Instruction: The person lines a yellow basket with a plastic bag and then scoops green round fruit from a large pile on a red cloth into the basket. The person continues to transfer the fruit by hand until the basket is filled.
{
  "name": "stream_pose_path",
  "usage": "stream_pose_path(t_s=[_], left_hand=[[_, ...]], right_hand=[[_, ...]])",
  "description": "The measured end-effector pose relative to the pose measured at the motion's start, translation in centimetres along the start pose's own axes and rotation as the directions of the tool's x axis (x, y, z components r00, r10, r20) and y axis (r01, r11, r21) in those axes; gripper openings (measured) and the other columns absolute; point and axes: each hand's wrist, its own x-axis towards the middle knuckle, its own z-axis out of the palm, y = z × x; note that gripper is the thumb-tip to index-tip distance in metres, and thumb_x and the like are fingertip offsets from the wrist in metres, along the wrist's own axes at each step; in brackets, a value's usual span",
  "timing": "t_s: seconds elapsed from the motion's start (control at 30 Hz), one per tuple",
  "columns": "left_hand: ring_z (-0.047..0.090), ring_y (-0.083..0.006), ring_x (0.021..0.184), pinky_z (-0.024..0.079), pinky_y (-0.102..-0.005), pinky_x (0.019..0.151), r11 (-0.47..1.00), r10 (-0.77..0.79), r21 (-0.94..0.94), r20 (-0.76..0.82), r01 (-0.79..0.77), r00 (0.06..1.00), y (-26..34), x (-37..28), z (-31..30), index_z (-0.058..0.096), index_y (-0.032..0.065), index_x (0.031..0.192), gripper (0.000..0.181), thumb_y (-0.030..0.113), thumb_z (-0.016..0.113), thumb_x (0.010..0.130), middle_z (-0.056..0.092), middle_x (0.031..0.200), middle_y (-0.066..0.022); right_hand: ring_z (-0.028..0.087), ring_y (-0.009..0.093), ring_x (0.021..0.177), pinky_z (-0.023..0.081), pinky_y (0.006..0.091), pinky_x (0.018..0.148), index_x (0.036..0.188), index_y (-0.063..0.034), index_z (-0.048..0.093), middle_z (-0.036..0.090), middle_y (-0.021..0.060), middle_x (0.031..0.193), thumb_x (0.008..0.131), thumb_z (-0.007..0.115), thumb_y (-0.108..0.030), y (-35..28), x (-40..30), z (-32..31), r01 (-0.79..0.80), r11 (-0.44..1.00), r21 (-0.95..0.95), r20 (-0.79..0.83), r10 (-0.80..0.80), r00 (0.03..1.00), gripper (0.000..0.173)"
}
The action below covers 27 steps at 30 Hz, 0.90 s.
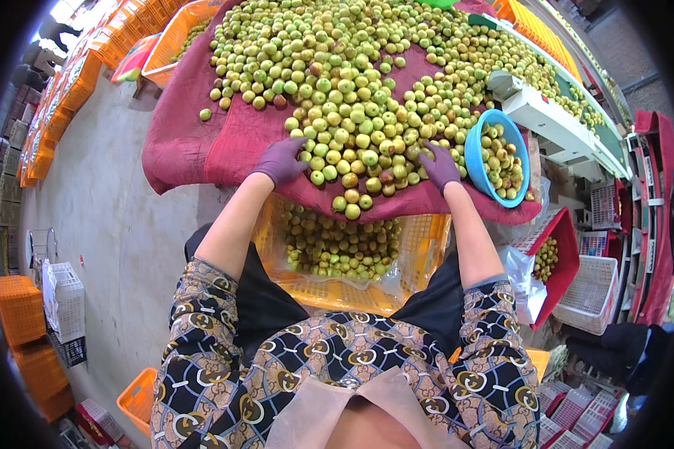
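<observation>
A large heap of green and yellow-brown jujubes [342, 84] spreads over a dark red cloth [185, 134] in front of me. My left hand [281, 161], in a purple glove, rests at the heap's near left side with fingers apart against the fruit. On the other side my gloved right hand [440, 164] spreads its fingers against more jujubes, and holds none that I can see. Between the hands a few fruits lie at the cloth's front edge. Below that edge, between my knees, an orange plastic crate [429, 238] lined with clear film contains more jujubes.
A blue plastic basket [477, 163] of browner jujubes tilts beside my right hand. Behind it runs a white-framed sorting conveyor [564, 123] carrying fruit. A red-lined crate [564, 269] and a white crate [590, 292] stand at right. Orange crates [78, 81] are stacked along the left.
</observation>
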Motion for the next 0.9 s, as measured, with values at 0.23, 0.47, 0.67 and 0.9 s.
stream_pose_path(t_s=[0.23, 0.47, 0.67, 0.9], left_hand=[[0.057, -0.0414, 0.120, 0.047, -0.0463, 0.103, 0.977, 0.090, 0.183, 0.115, -0.110, 0.989, 0.5, 0.0, -0.1, 0.041, 0.0132, 0.151, 0.092, 0.035, 0.084, 0.072, 0.056, 0.133, -0.0219], [0.054, -0.0435, 0.124, 0.047, -0.0487, 0.105, 0.986, 0.112, 0.109, 0.115, -0.124, 0.987, 1.1, 1.3, 0.0, 0.037, 0.0136, 0.152, 0.101, 0.037, 0.089, 0.068, 0.053, 0.136, -0.0258], [0.055, -0.0432, 0.121, 0.046, -0.0472, 0.105, 0.953, 0.271, 0.063, 0.254, -0.295, 0.929, 3.5, -0.4, 0.8, 0.037, 0.0121, 0.151, 0.101, 0.033, 0.089, 0.067, 0.054, 0.132, -0.0250], [0.062, -0.0404, 0.111, 0.050, -0.0470, 0.099, 0.906, 0.390, -0.353, 0.482, -0.234, 0.785, 3.8, -1.4, 3.4, 0.045, 0.0222, 0.149, 0.079, 0.028, 0.079, 0.079, 0.060, 0.126, -0.0217]], right_hand=[[0.062, 0.035, 0.115, 0.050, 0.0445, 0.098, 0.128, -0.0102, 0.064, 0.064, 0.0190, 0.120, 0.088, 0.070, -0.044, -3.9, -0.6, -1.5, 0.097, 0.991, -0.094, -0.056, -0.103, 0.993, 0.053], [0.067, 0.033, 0.090, 0.055, 0.0445, 0.074, 0.107, -0.0140, 0.065, 0.063, 0.0118, 0.107, 0.085, 0.072, -0.023, -11.0, -6.5, 2.1, 0.553, 0.814, -0.179, 0.243, -0.508, 0.827, 0.025], [0.068, 0.037, 0.088, 0.055, 0.0470, 0.075, 0.103, -0.0136, 0.062, 0.064, 0.0127, 0.104, 0.084, 0.071, -0.020, -10.2, -6.7, 3.1, 0.547, 0.820, -0.168, 0.462, -0.425, 0.779, 0.021], [0.070, 0.039, 0.092, 0.054, 0.0488, 0.081, 0.111, -0.0102, 0.061, 0.073, 0.0193, 0.096, 0.096, 0.056, -0.053, -9.0, -2.2, -2.3, -0.051, 0.998, -0.021, -0.012, 0.051, 0.999, 0.045]])
